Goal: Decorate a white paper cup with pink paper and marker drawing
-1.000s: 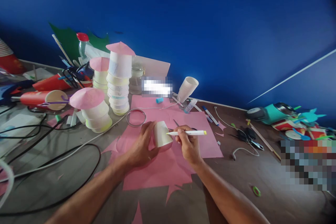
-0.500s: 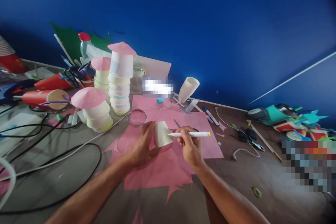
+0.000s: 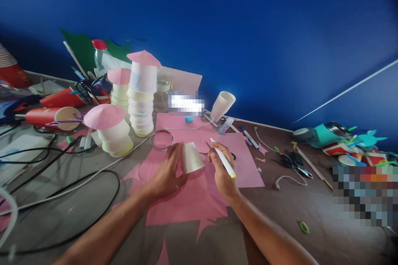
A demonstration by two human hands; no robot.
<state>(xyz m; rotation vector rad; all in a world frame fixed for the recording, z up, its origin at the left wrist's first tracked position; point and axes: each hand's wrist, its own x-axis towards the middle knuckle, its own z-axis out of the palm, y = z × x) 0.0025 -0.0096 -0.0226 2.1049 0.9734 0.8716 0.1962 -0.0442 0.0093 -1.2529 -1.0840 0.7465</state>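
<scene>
My left hand (image 3: 171, 169) is closed around the left side of a white paper cup (image 3: 192, 158), which lies tilted over the pink paper (image 3: 186, 203). In my right hand (image 3: 223, 169) is a white marker pen (image 3: 222, 158) with yellow ends, pinched between thumb and fingers. Its tip points up and away, apart from the cup. Scissors (image 3: 234, 156) lie partly hidden behind my right hand. A blue marker cap (image 3: 189, 119) rests on the far part of the pink paper.
Left of the pink paper stand stacked-cup towers (image 3: 143, 91) with pink paper roofs. A cup stack (image 3: 223, 105) leans at the back, near a blue marker (image 3: 248, 136). Cables (image 3: 102, 169) cross the left side. A turquoise bottle (image 3: 329, 134) lies at right.
The marker has come away from the cup. It has swung from nearly level to slanting, its yellow rear end now lower and closer to me. The cup has turned slightly.
</scene>
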